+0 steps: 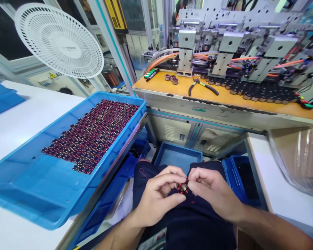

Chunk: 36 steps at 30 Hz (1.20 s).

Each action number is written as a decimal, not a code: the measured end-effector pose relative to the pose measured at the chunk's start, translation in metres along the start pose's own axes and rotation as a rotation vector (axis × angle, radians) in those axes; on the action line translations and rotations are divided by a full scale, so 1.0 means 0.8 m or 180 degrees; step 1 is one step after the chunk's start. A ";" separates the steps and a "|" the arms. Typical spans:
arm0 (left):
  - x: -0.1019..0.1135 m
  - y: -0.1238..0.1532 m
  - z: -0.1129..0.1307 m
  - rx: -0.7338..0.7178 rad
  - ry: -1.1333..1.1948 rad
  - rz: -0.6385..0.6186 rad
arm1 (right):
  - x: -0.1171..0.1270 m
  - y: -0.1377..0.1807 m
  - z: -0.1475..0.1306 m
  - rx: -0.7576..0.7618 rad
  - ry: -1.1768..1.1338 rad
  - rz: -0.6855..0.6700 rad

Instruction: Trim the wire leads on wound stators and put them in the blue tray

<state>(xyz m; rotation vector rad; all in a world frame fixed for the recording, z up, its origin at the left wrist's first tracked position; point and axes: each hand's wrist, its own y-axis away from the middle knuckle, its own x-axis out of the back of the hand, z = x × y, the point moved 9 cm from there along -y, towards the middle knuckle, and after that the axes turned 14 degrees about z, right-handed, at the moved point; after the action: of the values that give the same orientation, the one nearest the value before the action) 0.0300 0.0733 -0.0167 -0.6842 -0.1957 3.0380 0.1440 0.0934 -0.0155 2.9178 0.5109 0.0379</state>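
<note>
Above my lap, my left hand [159, 194] grips a small ring-shaped wound coil [182, 188], dark with red and copper-coloured parts, between thumb and fingers. My right hand [211, 185] meets it from the other side, thumb and fingertips pinched at the coil's upper right edge. Whatever lies between those right fingertips is too small to make out. To the left, a long blue tray [41, 184] carries many similar coils [94, 135] packed in tight rows over its far part.
Ahead, an orange bench [159, 85] under a machine [229, 41] bears pliers [202, 86], marker pens [151, 74], a few loose coils [172, 78] and rows of dark coils [255, 90]. A blue bin [178, 152] sits below. A white fan [59, 41] stands left; a plastic-lined carton [299, 156] is right.
</note>
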 end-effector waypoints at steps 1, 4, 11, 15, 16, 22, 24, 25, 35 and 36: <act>0.000 -0.001 -0.001 0.0070 0.0047 0.0023 | 0.001 0.000 0.000 0.0015 0.0037 -0.0010; -0.003 -0.002 -0.006 0.0374 0.0369 0.0019 | 0.009 0.001 -0.001 0.0016 0.0149 -0.0109; -0.007 -0.002 -0.008 0.0540 0.0385 -0.0023 | 0.015 0.003 -0.011 -0.0042 0.0237 -0.0297; -0.007 0.000 -0.009 0.0572 0.0290 -0.0047 | 0.017 0.002 -0.006 -0.0119 0.0265 -0.0303; -0.007 0.001 -0.009 0.0587 0.0283 -0.0075 | 0.021 0.001 -0.004 -0.0151 0.0306 -0.0298; -0.013 0.008 -0.014 0.0882 0.0210 -0.0246 | 0.026 -0.009 -0.045 0.0632 0.0743 -0.0446; -0.018 0.009 -0.018 0.0993 0.0210 -0.0301 | 0.008 -0.008 -0.063 0.0950 0.0849 -0.0710; -0.020 0.011 -0.021 0.1057 0.0227 -0.0332 | -0.002 -0.008 -0.068 0.1058 0.0880 -0.0833; -0.002 0.015 -0.025 0.1016 0.0242 -0.0029 | 0.011 -0.012 -0.055 0.0983 0.1136 -0.0125; -0.001 0.013 -0.022 0.0929 0.0270 0.0001 | 0.015 -0.010 -0.052 0.0908 0.1142 -0.0074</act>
<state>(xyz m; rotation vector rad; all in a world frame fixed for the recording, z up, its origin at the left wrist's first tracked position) 0.0379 0.0652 -0.0332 -0.7829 0.2444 2.9395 0.1502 0.1120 0.0242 3.1964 0.6510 0.5359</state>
